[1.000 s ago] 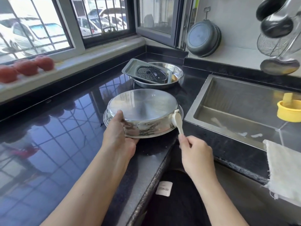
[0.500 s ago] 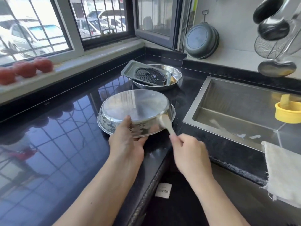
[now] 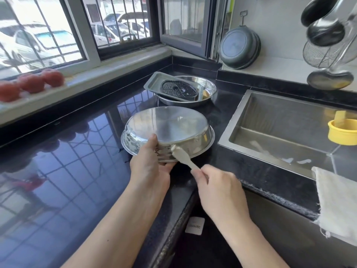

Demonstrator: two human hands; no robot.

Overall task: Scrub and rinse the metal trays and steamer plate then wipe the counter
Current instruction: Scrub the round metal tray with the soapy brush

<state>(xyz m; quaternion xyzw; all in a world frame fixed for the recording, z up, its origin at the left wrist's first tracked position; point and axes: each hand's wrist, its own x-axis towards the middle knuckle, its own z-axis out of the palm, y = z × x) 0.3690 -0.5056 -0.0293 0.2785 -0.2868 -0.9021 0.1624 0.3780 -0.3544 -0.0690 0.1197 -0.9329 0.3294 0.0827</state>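
Scrubbing the upturned metal tray [image 3: 167, 130] at the table [image 3: 58, 171] edge — left hand [image 3: 149, 167] gripping its rim, right hand [image 3: 216, 187] pinching the brush [image 3: 181, 154]. Risk: hard strokes are likely pushing the tray off the edge.

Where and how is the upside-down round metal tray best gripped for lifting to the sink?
Probably by the flared rim of the round metal tray, from the near side, where the left hand already holds it. The flat upturned base offers no purchase, and the sloped wall looks slippery.
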